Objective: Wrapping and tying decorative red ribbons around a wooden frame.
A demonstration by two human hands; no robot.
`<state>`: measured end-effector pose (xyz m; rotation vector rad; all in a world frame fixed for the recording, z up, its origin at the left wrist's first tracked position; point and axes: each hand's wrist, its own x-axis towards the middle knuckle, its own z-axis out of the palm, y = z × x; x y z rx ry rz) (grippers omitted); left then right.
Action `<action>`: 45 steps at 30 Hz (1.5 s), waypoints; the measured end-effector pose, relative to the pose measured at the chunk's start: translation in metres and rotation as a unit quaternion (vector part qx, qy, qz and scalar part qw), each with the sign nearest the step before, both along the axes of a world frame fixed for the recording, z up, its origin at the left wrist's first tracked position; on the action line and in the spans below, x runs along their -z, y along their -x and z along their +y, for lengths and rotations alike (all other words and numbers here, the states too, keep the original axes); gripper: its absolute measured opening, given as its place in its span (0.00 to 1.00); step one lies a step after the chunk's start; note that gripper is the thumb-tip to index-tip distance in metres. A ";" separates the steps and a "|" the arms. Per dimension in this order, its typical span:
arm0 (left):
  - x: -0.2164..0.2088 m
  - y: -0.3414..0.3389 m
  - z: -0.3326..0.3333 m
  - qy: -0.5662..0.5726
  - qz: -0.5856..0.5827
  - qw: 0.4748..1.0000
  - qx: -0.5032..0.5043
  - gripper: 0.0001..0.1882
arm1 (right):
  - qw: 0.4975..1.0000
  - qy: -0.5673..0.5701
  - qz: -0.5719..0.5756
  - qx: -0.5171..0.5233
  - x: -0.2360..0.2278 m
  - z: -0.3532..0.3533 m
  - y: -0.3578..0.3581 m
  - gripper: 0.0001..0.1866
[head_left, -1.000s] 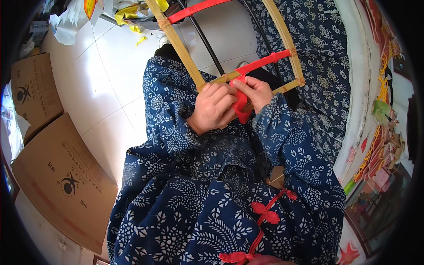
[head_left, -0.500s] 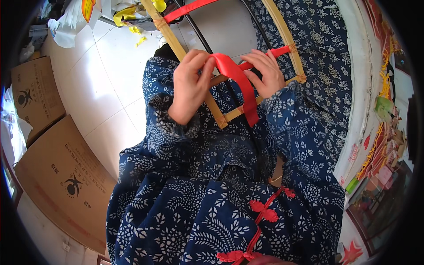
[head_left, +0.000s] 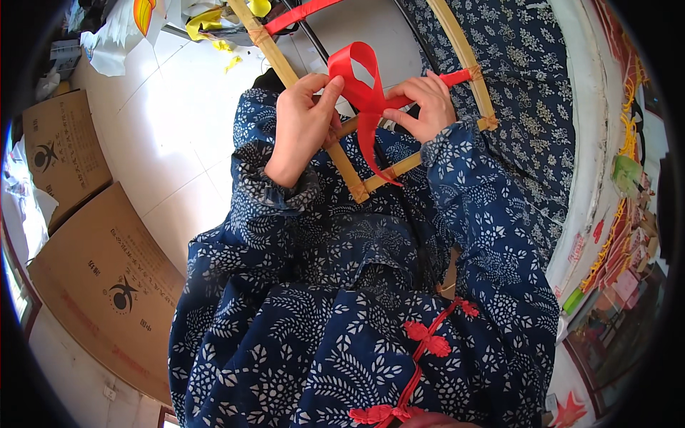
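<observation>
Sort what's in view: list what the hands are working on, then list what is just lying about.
In hand:
- red ribbon, looped, pinched by left hand and right hand
- bamboo frame under the hands

Lying about:
- cardboard boxes on the floor at left
- yellow paper scraps at top
- blue patterned cloth at right

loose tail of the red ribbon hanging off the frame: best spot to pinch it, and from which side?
Pinch the red ribbon on its flat hanging tail, just below the crossing of the bamboo frame. Probably come from the person's right, flat faces between the fingers: the left hand crowds the other side and the right hand sits higher.
</observation>
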<state>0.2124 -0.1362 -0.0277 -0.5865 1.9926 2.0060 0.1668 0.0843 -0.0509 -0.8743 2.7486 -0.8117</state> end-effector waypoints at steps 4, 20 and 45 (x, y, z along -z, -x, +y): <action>-0.001 0.001 -0.001 -0.013 -0.004 1.000 0.006 0.14 | 1.000 -0.013 -0.001 0.005 0.007 -0.004 0.000 0.12; -0.023 0.004 0.012 0.114 0.395 0.869 0.276 0.11 | 0.999 -0.034 0.036 -0.001 0.019 -0.002 0.003 0.13; -0.013 0.041 -0.014 0.203 0.274 0.913 0.223 0.14 | 0.977 0.065 -0.202 -0.039 -0.001 0.017 0.019 0.21</action>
